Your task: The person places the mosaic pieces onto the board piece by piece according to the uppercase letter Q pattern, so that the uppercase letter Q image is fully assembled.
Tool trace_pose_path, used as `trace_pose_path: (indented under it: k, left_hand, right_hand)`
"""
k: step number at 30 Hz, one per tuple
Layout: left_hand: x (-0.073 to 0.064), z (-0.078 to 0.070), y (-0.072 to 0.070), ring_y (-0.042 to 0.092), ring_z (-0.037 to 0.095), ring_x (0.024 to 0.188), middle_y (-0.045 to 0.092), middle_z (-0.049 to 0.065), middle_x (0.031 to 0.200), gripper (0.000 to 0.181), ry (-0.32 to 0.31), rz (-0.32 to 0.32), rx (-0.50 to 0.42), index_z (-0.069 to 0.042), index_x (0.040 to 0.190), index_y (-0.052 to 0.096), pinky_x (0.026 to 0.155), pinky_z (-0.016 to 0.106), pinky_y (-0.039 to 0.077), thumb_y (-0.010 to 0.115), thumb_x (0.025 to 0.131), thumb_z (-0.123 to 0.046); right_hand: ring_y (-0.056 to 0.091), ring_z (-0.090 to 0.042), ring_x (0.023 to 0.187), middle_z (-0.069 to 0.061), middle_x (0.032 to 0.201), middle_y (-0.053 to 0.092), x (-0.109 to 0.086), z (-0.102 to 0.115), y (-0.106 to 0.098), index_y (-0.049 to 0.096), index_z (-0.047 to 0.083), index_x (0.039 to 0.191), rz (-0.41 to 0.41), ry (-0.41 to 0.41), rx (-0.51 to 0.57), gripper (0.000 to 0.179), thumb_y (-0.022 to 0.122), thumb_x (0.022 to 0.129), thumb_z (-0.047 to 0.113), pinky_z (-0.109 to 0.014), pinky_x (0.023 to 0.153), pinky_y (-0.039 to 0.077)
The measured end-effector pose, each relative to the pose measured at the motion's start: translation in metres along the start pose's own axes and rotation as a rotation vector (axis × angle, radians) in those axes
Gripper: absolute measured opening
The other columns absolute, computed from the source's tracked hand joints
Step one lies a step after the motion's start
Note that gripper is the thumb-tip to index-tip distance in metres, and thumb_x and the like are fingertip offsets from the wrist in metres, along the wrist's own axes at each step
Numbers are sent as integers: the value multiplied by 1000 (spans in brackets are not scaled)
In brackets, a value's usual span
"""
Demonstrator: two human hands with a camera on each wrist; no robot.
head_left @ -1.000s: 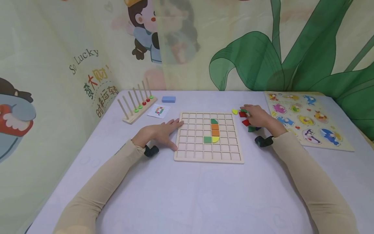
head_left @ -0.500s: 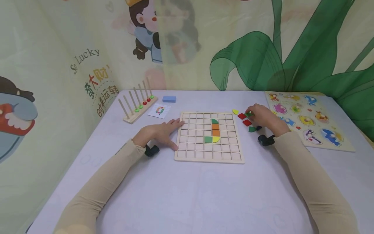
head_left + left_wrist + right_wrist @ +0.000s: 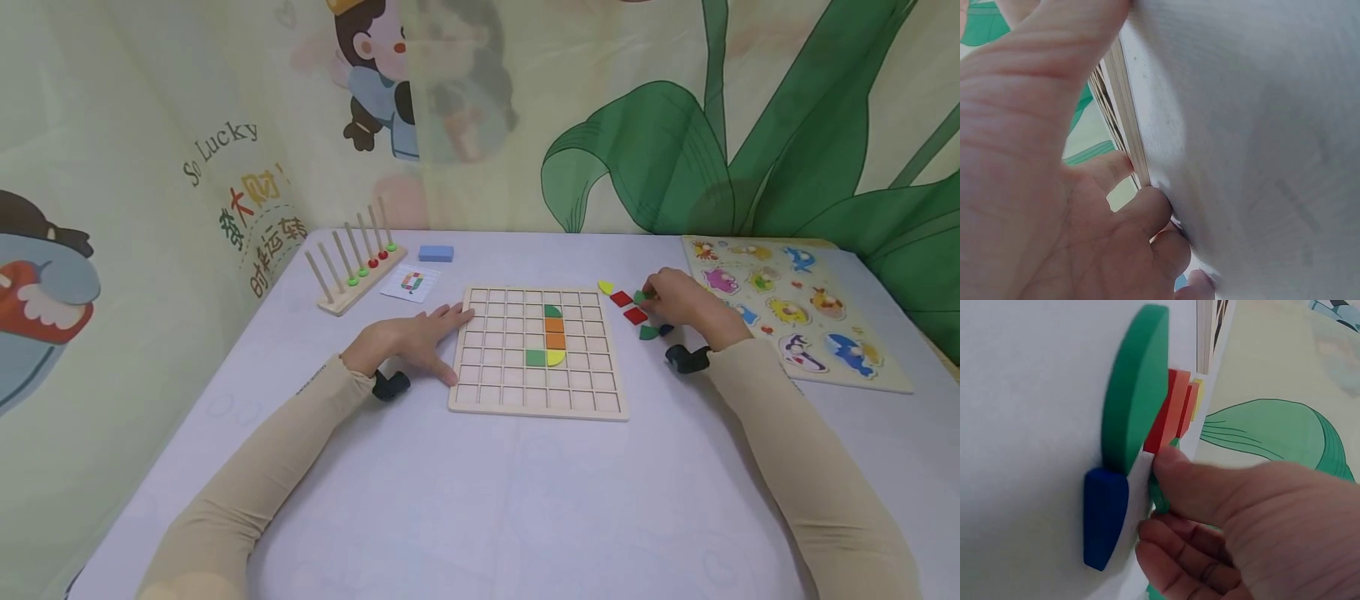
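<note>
My left hand (image 3: 408,340) lies with spread fingers against the left edge of a wooden grid board (image 3: 498,412); thumb and fingertips touch its side. On the board sit a green quarter-circle (image 3: 552,311), two orange squares (image 3: 554,333), a yellow quarter-circle (image 3: 556,357) and a green square (image 3: 536,357). Right of the board, my right hand (image 3: 681,305) pinches a green block (image 3: 1159,492) between thumb and fingers, its shape partly hidden. Close by lie two red blocks (image 3: 635,316), a green quarter-circle block (image 3: 1137,394), a blue block (image 3: 1105,517) and a yellow block (image 3: 605,287).
A wooden peg stand (image 3: 362,281) with green and red rings stands at the back left. Beside it are a pattern card (image 3: 411,284) and a light-blue block (image 3: 437,253). An animal puzzle board (image 3: 847,329) lies at the right, near my right forearm.
My right hand has drawn slightly right across the loose blocks, uncovering the red ones, and its fingertips have come together on a green block. The left hand stays at the board's edge.
</note>
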State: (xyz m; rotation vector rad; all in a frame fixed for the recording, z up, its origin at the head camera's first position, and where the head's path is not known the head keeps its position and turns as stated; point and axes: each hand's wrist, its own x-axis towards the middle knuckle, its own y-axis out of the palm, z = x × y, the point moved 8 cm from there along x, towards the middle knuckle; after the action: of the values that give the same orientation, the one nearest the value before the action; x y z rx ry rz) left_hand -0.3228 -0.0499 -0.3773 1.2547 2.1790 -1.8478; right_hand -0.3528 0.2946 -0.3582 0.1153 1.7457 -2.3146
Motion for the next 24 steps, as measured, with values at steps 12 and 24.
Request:
trace_pose_path:
  k: [12,24]
  left_hand:
    - [-3,-1,0,-5,32,151,-9,4,165,114,4,1,6,-23,159,1,120,56,7,76,78,-51]
    - [-1,3,0,-3,34,151,-8,5,165,113,11,-6,9,-23,159,1,120,57,9,76,79,-50]
  right_hand:
    - [59,-36,93,-30,111,61,-5,13,-13,50,-10,132,-75,-4,-43,50,61,91,17,-50,86,54]
    - [57,-27,86,-17,101,65,-12,83,-12,59,-5,124,-169,-222,66,38,66,91,12,-38,75,56]
